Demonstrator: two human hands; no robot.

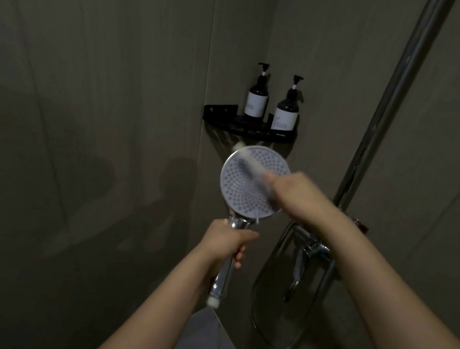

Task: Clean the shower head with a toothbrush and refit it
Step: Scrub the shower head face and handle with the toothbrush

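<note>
- Shower head, detached, is held up in front of the corner shelf, nozzle face toward the camera.
- Left hand grips its chrome handle; right hand clasps a blurred toothbrush laid across the face.
- Scrubbing is the step in hand; refitting likely follows.
- Two pump bottles stand on one shelf.

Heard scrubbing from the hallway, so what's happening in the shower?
A person is cleaning a detached shower head. The left hand grips its chrome handle, face toward the camera, while the right hand works a toothbrush, blurred by motion, across the nozzles. It is not yet refitted.
</note>
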